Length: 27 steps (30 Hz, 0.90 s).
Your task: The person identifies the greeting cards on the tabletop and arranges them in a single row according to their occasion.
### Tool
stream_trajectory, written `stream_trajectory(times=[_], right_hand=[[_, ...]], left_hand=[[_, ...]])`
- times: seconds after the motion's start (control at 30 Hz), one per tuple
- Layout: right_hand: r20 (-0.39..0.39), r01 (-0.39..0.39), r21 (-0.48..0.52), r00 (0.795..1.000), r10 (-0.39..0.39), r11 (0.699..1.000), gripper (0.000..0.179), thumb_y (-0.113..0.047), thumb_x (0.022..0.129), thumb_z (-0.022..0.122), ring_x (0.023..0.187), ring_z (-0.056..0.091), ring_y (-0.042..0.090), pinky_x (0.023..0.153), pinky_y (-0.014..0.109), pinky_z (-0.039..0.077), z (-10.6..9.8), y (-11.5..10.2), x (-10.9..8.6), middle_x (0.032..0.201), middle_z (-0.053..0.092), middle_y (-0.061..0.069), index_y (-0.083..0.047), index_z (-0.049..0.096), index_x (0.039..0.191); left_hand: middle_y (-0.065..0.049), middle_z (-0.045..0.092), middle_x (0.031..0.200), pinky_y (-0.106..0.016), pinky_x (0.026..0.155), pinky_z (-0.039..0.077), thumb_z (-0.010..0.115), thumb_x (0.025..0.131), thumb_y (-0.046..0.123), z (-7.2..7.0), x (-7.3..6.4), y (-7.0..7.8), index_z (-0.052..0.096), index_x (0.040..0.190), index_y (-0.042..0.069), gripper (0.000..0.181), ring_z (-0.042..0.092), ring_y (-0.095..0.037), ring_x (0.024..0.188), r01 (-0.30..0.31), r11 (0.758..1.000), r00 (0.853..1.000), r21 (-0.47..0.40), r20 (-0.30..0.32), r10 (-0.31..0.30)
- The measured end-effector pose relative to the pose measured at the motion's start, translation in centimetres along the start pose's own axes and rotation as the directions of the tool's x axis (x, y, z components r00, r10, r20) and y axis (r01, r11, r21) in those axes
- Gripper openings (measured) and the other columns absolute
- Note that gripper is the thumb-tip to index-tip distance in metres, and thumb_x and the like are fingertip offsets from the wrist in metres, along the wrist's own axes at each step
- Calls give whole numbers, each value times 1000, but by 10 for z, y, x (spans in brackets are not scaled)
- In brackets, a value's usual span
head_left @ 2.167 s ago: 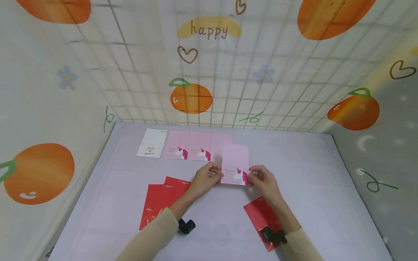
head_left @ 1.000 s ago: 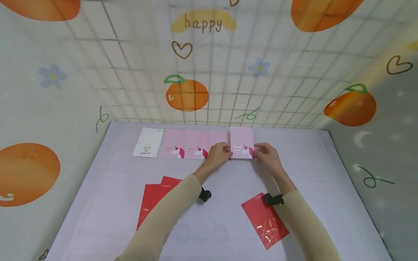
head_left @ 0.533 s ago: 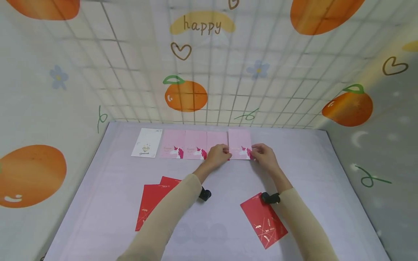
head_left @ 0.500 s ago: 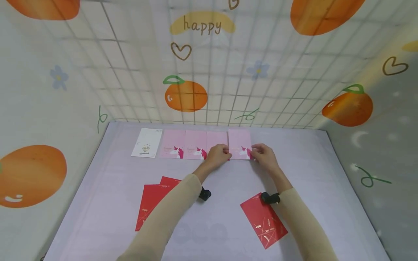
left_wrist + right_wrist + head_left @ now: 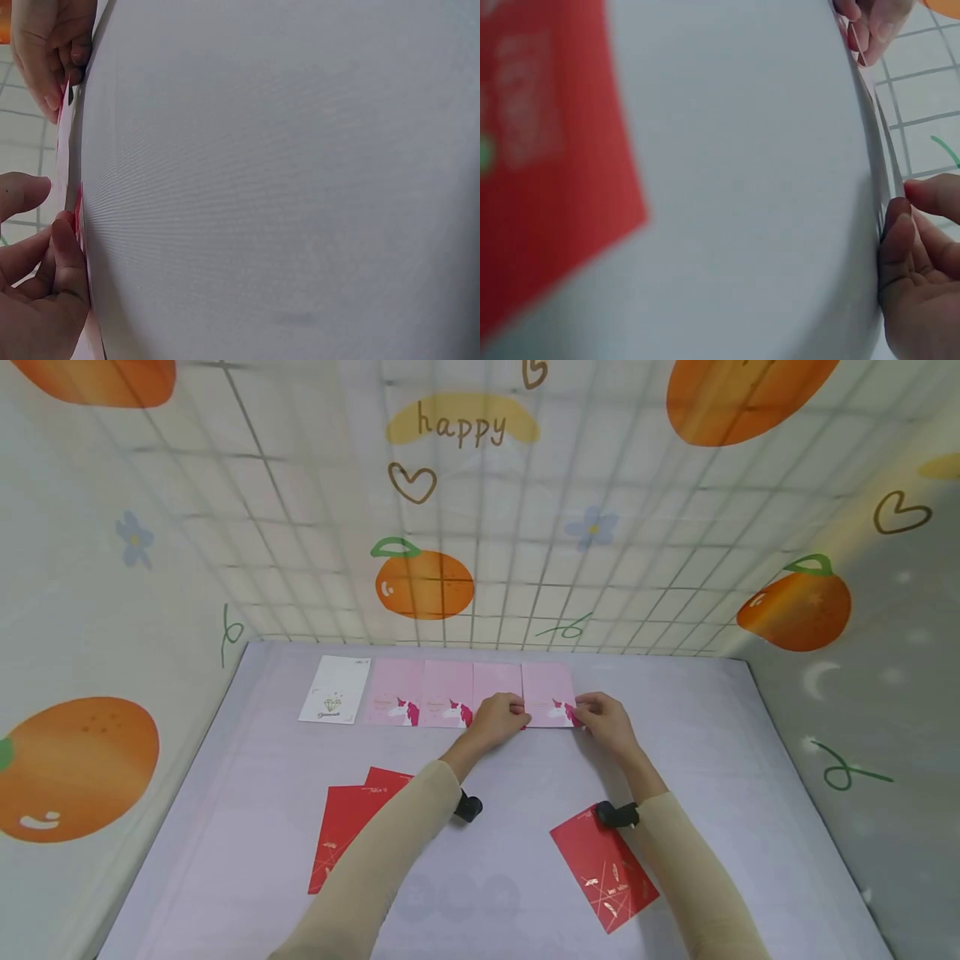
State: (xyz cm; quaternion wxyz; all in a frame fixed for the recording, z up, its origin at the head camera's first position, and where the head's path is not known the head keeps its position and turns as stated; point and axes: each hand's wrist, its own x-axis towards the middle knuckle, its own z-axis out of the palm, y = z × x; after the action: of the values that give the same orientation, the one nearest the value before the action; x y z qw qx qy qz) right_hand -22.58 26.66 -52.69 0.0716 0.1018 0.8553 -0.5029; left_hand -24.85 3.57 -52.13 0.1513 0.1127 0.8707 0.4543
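A row of pink paper envelopes with a unicorn print lies along the back of the table in the head view. At its right end is the fourth pink envelope (image 5: 546, 685), which both hands hold by its lower side edges. My left hand (image 5: 501, 718) has curled fingers at its left edge, covering the lower part of the neighbouring pink envelope (image 5: 497, 678). At the other edge, my right hand (image 5: 606, 720) pinches between thumb and finger. The right wrist view shows this thin paper edge (image 5: 885, 150) meeting the right fingertips (image 5: 901, 210).
Left of these lie two more pink envelopes (image 5: 447, 683) and a white one (image 5: 335, 689) with a diamond print. Red envelopes (image 5: 341, 818) overlap near the left forearm. Another red envelope (image 5: 603, 868) lies slanted by the right wrist. A patterned curtain (image 5: 480, 527) stands behind the table.
Both hands carried the pink envelope from the middle of the table back to the row's right end. It has since lowered flat, its top edge level with the others.
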Motion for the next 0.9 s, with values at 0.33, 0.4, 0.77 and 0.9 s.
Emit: stream_trajectory(times=[0.33,0.4,0.77,0.9], right_hand=[[-4,-2,-16,1000,2,1000,31,-21,99,64,88,59,28,75,29,52,0,4,1,108,65,15,-4,63,125],[-11,1,-18,1000,-1,1000,31,-21,98,64,89,59,27,75,29,52,0,5,2,109,65,15,-4,63,124],[-36,14,-15,999,-14,1000,31,-18,98,64,86,59,26,73,27,52,0,6,-1,108,66,17,-1,63,124],[-40,10,3,999,-10,1000,30,-18,99,64,85,60,27,72,26,52,0,6,0,106,66,17,-1,63,123]], left_hand=[[-2,69,99,-29,83,53,70,95,20,1,3,-6,69,119,1,31,61,-16,88,4,1000,1000,-8,6,-4],[-3,69,100,-29,84,54,69,95,21,1,3,-6,69,120,1,32,62,-16,90,8,1000,1000,-8,5,-8],[-3,69,101,-30,84,54,70,95,22,3,2,-9,67,121,2,34,63,-16,90,9,1000,1000,-27,5,-9],[-3,68,101,-29,82,54,70,95,21,3,1,-11,67,121,2,32,63,-17,90,-5,999,1000,-45,-4,5]])
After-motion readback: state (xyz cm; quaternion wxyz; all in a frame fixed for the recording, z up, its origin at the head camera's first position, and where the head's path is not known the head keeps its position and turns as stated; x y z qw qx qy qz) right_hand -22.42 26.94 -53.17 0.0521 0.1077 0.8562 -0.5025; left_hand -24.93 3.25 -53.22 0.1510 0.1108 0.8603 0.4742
